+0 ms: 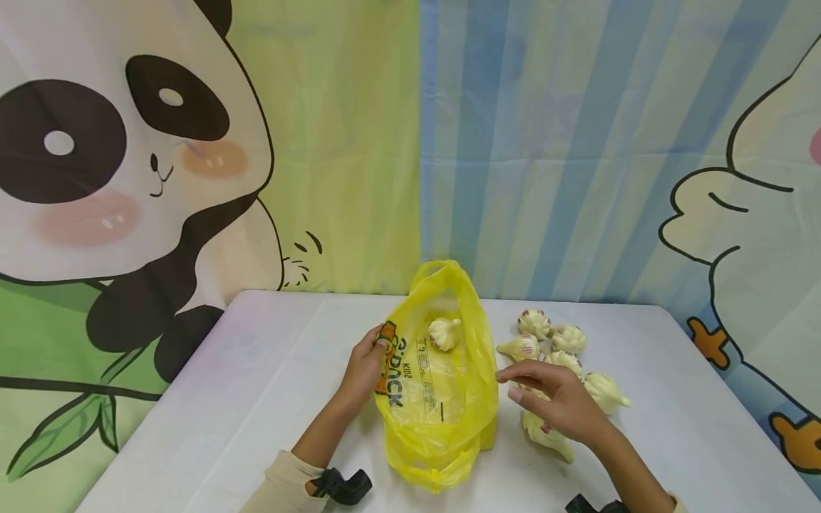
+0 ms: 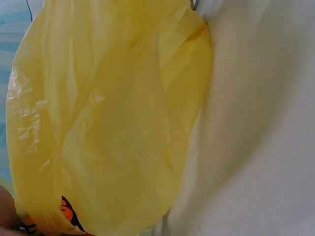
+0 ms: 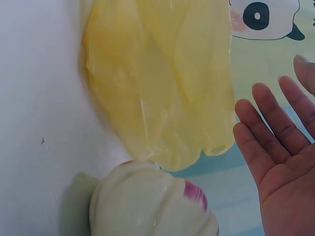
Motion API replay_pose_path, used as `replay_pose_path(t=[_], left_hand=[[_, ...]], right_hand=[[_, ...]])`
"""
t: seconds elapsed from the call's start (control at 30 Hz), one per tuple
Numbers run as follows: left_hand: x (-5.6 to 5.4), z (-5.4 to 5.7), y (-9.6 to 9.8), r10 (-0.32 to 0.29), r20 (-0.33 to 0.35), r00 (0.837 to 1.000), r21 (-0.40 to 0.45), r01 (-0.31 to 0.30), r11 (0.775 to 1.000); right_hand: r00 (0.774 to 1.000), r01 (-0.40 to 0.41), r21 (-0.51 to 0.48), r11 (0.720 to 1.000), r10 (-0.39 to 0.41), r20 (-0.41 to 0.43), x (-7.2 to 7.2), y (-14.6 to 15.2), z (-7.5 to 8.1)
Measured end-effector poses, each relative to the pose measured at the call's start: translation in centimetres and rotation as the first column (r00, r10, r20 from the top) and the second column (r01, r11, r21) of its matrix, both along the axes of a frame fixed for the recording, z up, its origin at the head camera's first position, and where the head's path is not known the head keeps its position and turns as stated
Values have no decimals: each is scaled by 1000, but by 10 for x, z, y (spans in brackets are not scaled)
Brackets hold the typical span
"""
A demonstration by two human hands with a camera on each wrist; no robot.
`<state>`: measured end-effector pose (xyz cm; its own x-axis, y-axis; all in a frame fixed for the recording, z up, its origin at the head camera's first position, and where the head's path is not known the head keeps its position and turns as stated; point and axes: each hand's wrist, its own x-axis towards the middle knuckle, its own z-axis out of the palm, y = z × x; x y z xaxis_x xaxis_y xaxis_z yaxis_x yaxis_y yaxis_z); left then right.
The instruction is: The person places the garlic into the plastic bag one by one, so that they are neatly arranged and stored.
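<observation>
A yellow plastic bag (image 1: 436, 442) stands on the table with its mouth open toward me. My left hand (image 1: 363, 367) grips the bag's left edge, next to its printed lettering. One garlic bulb (image 1: 444, 333) shows inside the bag's mouth. My right hand (image 1: 564, 399) is at the bag's right side, its fingers extended and holding nothing. In the right wrist view the right hand's palm (image 3: 290, 182) faces the camera, and a garlic bulb (image 3: 152, 201) lies close by. The left wrist view is mostly filled by the yellow bag (image 2: 113, 123).
Several garlic bulbs (image 1: 534, 323) lie in a cluster on the white table (image 1: 276, 377) to the right of the bag, some partly behind my right hand. Behind the table hangs a printed curtain (image 1: 346, 142) with a panda.
</observation>
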<state>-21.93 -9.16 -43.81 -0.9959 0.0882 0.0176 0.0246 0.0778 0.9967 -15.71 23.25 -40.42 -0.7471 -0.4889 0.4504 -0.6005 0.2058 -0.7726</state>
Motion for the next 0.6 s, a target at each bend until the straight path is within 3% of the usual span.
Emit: replay_pose_path(t=[0.43,0.6], left_hand=[[1,0,-1,-21,0,1000,35,21,999],[2,0,-1,-21,12,1000,50,20,999]], right_hand=[[999,-7,-11,1000,7,37,0,18,-2],[998,45,7,999,-45,49,0,25,-4]])
